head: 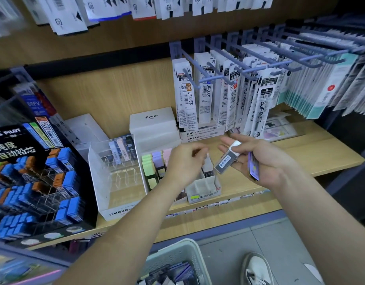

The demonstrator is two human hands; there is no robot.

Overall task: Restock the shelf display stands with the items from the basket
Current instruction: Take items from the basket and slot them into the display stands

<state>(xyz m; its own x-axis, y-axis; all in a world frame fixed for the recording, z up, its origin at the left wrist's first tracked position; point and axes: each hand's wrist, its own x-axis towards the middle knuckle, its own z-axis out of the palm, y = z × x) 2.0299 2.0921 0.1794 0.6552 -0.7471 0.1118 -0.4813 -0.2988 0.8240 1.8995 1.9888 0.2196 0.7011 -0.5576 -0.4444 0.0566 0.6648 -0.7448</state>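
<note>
My left hand (184, 163) hovers over a small white cardboard box (204, 189) on the shelf, fingers curled, fingertips at the white cap of a dark lead case (207, 167) standing upright in the box. My right hand (260, 159) is palm up to the right of it. A dark lead case with a white cap (228, 160) lies across its fingers under the thumb, and a purple case (253, 167) is wedged at the palm. A pale plastic basket (177, 255) with more cases sits on the floor below.
A clear MONO acrylic stand (115, 175) holds a few cases; pastel cases (155, 167) fill the white stand beside it. A black Pilot display (33, 182) with blue and orange cases stands left. Refill packets hang on hooks (239, 89) above. My shoe (257, 268) is beside the basket.
</note>
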